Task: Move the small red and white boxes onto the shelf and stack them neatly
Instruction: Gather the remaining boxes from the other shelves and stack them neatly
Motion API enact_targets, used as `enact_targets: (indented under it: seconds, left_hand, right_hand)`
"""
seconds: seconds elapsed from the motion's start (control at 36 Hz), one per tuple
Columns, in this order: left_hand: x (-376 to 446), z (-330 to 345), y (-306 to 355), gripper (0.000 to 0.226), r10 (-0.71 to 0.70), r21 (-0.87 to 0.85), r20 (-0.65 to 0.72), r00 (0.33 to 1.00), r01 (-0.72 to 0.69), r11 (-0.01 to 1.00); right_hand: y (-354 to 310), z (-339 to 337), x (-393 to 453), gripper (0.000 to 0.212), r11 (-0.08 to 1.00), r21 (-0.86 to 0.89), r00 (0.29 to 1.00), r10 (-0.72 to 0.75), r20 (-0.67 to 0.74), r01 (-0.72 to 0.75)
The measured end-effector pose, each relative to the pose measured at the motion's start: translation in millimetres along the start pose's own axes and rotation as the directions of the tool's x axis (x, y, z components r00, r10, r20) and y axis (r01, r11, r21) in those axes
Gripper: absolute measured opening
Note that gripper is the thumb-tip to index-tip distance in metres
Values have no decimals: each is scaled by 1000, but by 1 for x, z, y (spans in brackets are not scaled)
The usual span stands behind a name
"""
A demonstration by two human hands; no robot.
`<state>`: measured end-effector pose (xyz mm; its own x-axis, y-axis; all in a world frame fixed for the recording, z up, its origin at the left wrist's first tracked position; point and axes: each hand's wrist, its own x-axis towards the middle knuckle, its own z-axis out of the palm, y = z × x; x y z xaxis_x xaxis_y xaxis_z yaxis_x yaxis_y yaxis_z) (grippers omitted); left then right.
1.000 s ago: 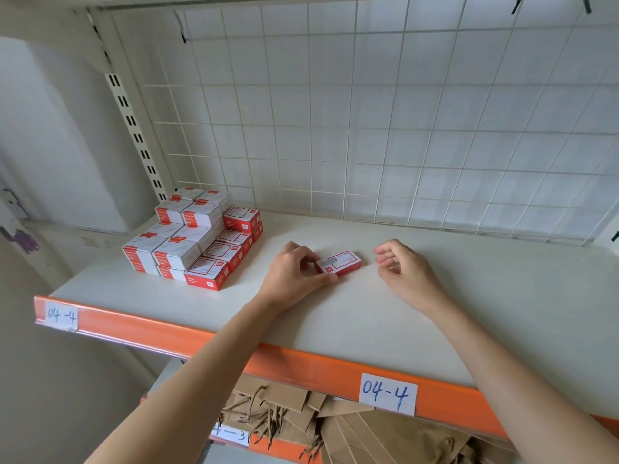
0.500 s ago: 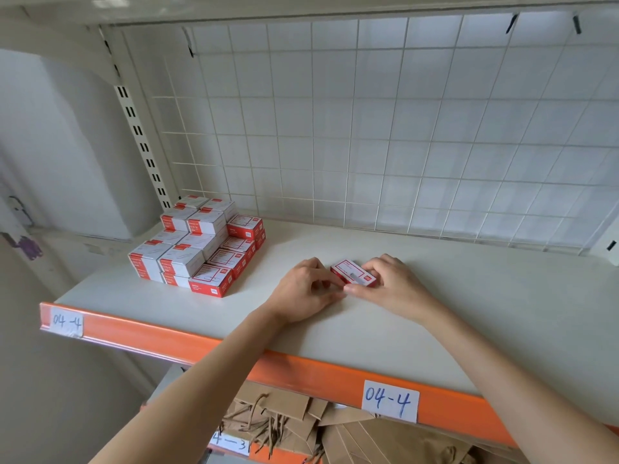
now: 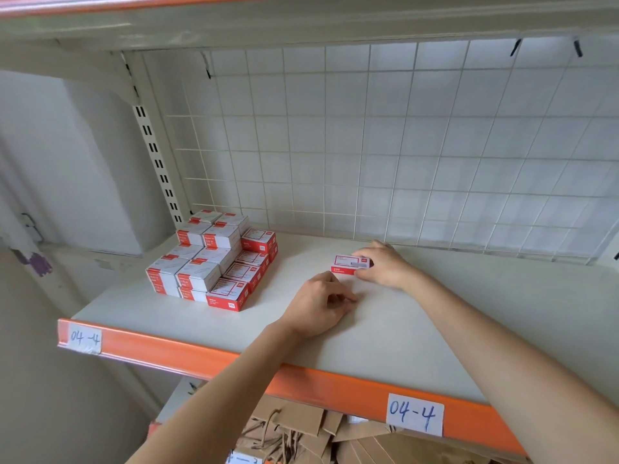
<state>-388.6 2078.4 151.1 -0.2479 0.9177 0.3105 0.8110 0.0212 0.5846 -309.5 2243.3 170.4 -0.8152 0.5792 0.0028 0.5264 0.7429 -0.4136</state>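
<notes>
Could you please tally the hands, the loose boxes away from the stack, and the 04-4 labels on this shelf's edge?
Hands: 2 (left hand, right hand)
Loose red and white box: 1
04-4 labels: 2
Total: 5

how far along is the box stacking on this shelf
Done: a tidy stack of red and white boxes sits at the shelf's left end. In hand: the right hand pinches one loose box; the left hand holds nothing. Left: adding that box to the stack.
</notes>
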Motion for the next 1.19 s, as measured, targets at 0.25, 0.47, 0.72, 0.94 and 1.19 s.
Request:
enact_targets:
  seconds: [0.25, 0.47, 0.72, 0.94, 1.19]
  left_hand:
    - [-2, 4, -3, 25, 90, 69, 15, 996, -91, 993]
    - [1, 11, -9, 18, 223, 224, -38, 974, -209, 952]
    - [12, 11, 27, 27, 203, 377, 167, 965, -253, 891]
    - [26, 52, 109, 24, 270, 374, 249, 930, -349, 859]
    - [41, 144, 235, 26, 334, 291, 302, 893, -420, 860]
  right_hand:
    - [3, -13, -26, 47, 990, 105, 992, 102, -68, -95]
    - [28, -23, -91, 35, 991, 44, 982, 133, -132, -128]
    - [62, -41, -147, 26, 975, -181, 989, 110, -97, -126]
    - [99, -76, -205, 26, 970, -225, 991, 68, -113, -92]
    - [192, -123, -298, 27, 955, -216, 968, 164, -188, -203]
